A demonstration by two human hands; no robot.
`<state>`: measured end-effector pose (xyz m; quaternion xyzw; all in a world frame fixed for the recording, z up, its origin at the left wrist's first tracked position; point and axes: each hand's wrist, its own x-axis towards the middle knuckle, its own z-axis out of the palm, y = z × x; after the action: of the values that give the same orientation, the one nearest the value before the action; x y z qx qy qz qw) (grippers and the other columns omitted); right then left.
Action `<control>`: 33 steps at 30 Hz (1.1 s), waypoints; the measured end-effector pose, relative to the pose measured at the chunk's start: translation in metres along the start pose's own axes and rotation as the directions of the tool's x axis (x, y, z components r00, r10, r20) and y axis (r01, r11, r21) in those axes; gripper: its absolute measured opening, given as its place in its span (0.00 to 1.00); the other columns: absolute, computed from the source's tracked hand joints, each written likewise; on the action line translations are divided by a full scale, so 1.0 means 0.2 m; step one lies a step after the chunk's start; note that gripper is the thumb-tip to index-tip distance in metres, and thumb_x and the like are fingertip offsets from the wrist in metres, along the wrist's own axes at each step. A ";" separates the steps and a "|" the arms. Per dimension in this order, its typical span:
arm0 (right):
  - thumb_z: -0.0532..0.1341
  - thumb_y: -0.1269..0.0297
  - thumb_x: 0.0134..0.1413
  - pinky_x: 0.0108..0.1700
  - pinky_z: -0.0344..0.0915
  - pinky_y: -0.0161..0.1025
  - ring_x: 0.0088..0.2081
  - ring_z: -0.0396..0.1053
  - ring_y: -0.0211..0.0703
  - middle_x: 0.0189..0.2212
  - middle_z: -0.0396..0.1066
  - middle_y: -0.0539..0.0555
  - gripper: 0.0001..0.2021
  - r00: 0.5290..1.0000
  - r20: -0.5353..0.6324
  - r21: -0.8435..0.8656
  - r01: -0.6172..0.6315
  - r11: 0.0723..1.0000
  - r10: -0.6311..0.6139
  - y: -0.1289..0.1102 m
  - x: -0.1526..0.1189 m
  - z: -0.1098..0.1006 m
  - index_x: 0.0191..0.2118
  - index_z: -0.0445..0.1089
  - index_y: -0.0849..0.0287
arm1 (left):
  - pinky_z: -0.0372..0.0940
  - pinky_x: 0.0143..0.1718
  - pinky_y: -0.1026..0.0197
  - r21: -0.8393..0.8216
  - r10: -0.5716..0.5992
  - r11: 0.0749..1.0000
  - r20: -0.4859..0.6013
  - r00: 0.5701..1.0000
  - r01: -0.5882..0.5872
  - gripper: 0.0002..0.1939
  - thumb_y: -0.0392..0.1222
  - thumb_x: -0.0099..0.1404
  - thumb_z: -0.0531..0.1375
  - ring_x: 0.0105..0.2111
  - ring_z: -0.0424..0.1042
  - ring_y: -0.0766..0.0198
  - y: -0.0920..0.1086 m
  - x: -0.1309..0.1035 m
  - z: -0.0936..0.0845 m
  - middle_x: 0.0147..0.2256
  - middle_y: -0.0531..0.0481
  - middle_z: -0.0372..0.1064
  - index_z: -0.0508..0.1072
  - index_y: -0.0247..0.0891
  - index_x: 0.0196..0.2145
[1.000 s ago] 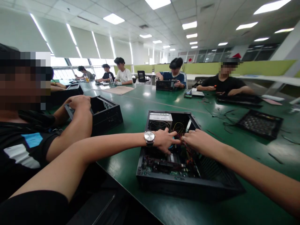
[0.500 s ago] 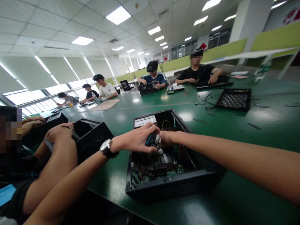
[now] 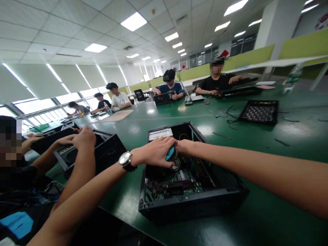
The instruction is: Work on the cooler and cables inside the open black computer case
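Note:
An open black computer case [image 3: 191,205] lies in front of me on the green table. My left hand [image 3: 156,150], with a watch on its wrist, is closed around a round CPU cooler with a blue top [image 3: 169,153] and shiny metal below. That cooler is above the green motherboard [image 3: 180,184], tilted. My right hand [image 3: 186,147] reaches in from the right and meets the cooler's far side; its fingers are hidden. Behind my left hand, a power supply with a white label [image 3: 161,132] sits in the case, and a yellow wire [image 3: 183,136] shows nearby.
To the left, a co-worker's hands [image 3: 84,136] work over another black case [image 3: 109,150]. A black perforated tray [image 3: 258,112] and loose dark strips [image 3: 221,135] lie at the right. A plastic bottle [image 3: 293,78] stands far right. Several people sit along the table.
The cooler has tipped so that its blue top shows more, and my left hand has turned with it. The neighbour's hands have moved over their case. The view has shifted slightly.

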<state>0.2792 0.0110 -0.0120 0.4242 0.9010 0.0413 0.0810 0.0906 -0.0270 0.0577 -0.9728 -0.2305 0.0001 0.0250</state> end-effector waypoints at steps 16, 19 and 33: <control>0.61 0.73 0.59 0.52 0.65 0.43 0.51 0.71 0.51 0.49 0.74 0.63 0.18 0.912 -0.372 0.058 -0.164 0.985 0.174 0.21 -0.44 -0.29 0.56 0.70 0.66 | 0.60 0.55 0.40 0.198 -0.040 0.980 0.244 0.969 -0.009 0.53 0.76 0.61 0.52 0.59 0.62 0.34 0.00 0.29 0.38 0.66 0.33 0.53 0.47 0.41 0.72; 0.61 0.59 0.61 0.44 0.68 0.44 0.41 0.73 0.47 0.44 0.75 0.57 0.20 0.688 -0.515 0.589 -0.151 0.794 0.512 0.22 -0.75 -0.24 0.57 0.70 0.59 | 0.53 0.61 0.35 0.085 -0.080 0.995 0.271 0.959 0.059 0.51 0.76 0.64 0.48 0.67 0.49 0.32 0.00 0.28 0.33 0.71 0.36 0.44 0.41 0.45 0.73; 0.62 0.39 0.51 0.32 0.68 0.34 0.34 0.69 0.41 0.38 0.71 0.52 0.33 0.158 0.235 0.881 0.382 -0.279 0.959 -0.37 -0.64 0.45 0.57 0.71 0.57 | 0.61 0.64 0.57 -0.056 0.234 0.969 -0.124 0.964 -0.242 0.30 0.42 0.71 0.57 0.70 0.50 0.57 0.62 -0.48 -0.23 0.69 0.57 0.53 0.57 0.57 0.68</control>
<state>0.3200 -0.1339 -0.0975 0.5595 0.1980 -0.3548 -0.7224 0.0609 -0.1840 0.0961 -0.9920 -0.1098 -0.0617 0.0036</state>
